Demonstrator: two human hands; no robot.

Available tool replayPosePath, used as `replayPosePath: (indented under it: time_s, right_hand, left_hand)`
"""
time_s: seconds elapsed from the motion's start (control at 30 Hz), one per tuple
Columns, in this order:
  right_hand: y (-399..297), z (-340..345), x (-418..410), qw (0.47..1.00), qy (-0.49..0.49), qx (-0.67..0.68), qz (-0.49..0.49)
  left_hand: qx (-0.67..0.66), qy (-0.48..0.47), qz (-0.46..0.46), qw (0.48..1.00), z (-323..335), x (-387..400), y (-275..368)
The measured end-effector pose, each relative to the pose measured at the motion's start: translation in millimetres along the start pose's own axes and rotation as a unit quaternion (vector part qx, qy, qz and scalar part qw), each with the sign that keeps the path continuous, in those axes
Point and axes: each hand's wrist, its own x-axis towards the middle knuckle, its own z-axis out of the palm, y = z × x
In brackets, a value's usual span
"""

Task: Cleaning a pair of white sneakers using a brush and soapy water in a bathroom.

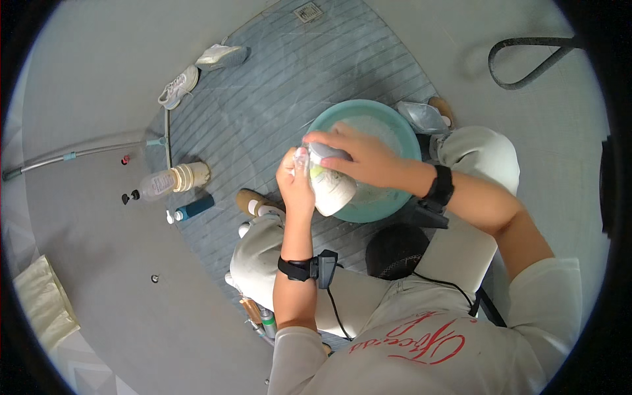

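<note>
Above a teal plastic basin [414, 153] of sudsy water, a wet white shoe [335, 192] is held tilted. My left hand [297, 180] grips it from the left side, and suds cling around my thumb. A smooth grey object [332, 151], which looks like the back of a scrub brush, lies against the shoe's upper part. My right hand [365, 154] has its fingers and thumb around this grey object. Its underside and part of the shoe are hidden by my fingers.
A pair of white sneakers, one sneaker [178, 88] and another [222, 57], leans at the wall. To the left are a clear pump bottle [158, 185], a blue bottle [195, 207] and a squeegee pole [106, 148]. A clear plastic bag [422, 117] lies by my right foot.
</note>
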Motion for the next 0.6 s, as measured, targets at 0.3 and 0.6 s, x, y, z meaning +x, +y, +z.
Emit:
replayPosePath:
  time_s: [0.3,0.6]
  right_hand:
    - [-22.7,7.2,-13.8,0.997,-0.014,0.067,-0.02]
    - [-29.2,2.0,-22.0,0.99,-0.032,-0.016,-0.135]
  left_hand:
    - [-0.062,0.053,-0.049,0.996,-5.2,-3.3,12.5]
    - [-0.101,0.036,-0.088,0.99,-3.8,0.3,16.8]
